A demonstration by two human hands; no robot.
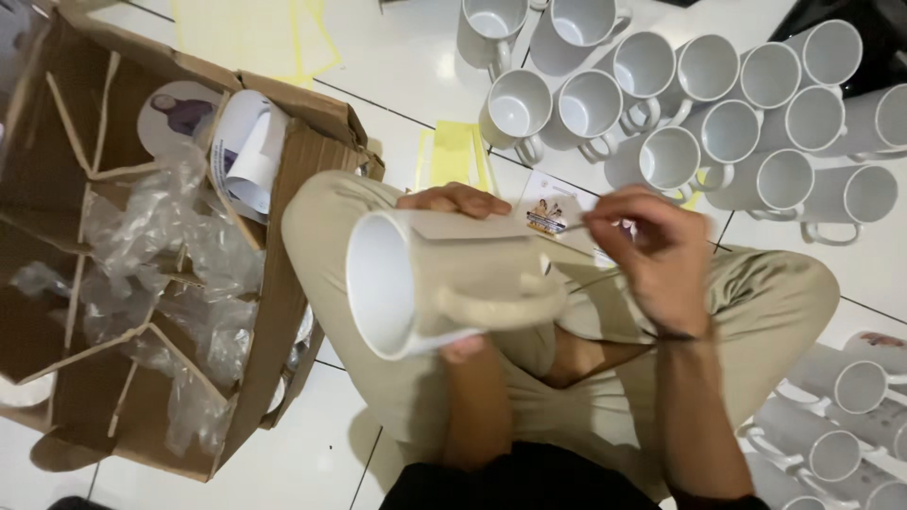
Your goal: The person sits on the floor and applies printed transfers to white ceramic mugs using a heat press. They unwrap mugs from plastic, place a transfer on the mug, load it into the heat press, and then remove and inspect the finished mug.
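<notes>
The left hand (458, 203) wraps around a white mug (430, 283) lying on its side over the lap, fingers curled over the top, thumb beneath. The right hand (657, 255) pinches the edge of a printed paper sheet (548, 217) against the mug's far side. About fifteen white mugs (661, 104) stand far right; several more near right. One open cardboard box (142, 274) sits left.
</notes>
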